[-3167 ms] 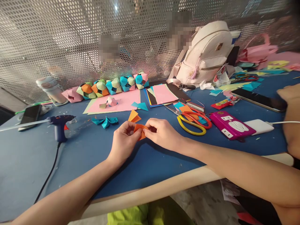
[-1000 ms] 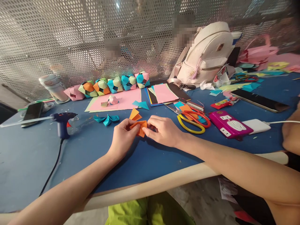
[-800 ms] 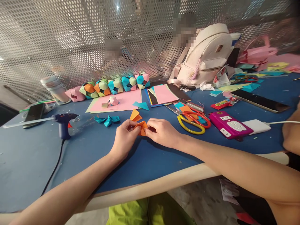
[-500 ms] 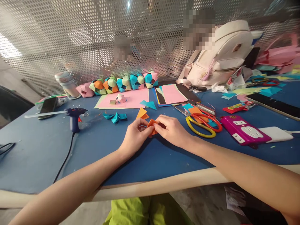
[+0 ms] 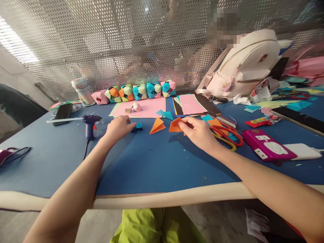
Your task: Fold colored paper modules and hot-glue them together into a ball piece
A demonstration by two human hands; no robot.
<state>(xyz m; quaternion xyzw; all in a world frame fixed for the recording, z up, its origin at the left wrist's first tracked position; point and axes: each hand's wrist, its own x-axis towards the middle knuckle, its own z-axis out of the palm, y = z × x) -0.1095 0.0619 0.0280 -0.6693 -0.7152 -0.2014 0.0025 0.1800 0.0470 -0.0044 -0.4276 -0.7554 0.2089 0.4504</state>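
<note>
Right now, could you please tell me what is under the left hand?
Under the bare left hand is folded blue paper, its right end showing beyond the fingers. The rest is covered, so its full shape is hidden.

Blue table (image 5: 141, 165), orange paper piece (image 5: 175, 125), magenta power strip (image 5: 268, 145), cream backpack (image 5: 245, 60), lime-green trousers (image 5: 141, 224)

Looks forward and down from the person's head, over the blue table (image 5: 141, 168). Faces the wall full of holes (image 5: 108, 44) at 12 o'clock. Sees the left hand (image 5: 118, 126) and right hand (image 5: 199, 135) from near, green pants (image 5: 141, 226) at 6 o'clock.
</note>
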